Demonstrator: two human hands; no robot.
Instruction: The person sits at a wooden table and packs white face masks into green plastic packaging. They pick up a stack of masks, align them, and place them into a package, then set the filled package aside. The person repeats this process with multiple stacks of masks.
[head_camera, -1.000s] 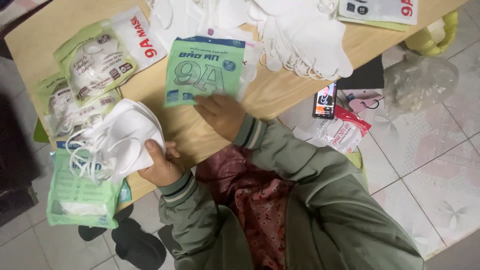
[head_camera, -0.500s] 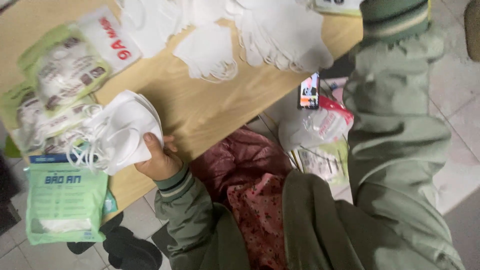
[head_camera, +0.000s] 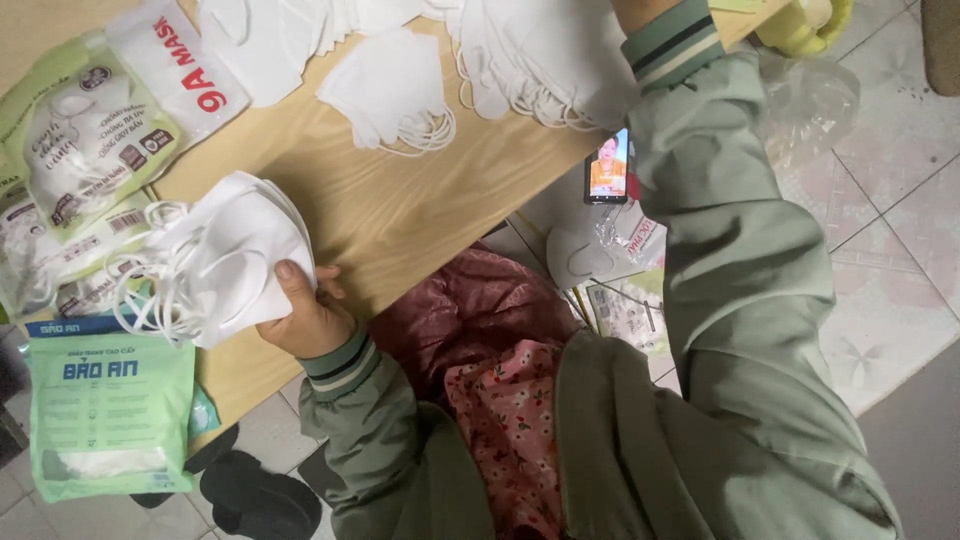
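Wooden table (head_camera: 400, 215) spreads beneath us, strewn with loose white masks (head_camera: 395, 95). Our right arm stretches up past the frame's top edge, its hand unseen, grip unknowable. Our left hand (head_camera: 305, 315) clenches one stack of white masks (head_camera: 225, 260), lying left of the fingers, straps trailing leftward. One green packet (head_camera: 108, 410) lies below.

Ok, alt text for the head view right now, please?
The left hand grips a stack of white face masks at the edge of a wooden table. The right arm reaches up out of frame over loose masks; green packets lie left.
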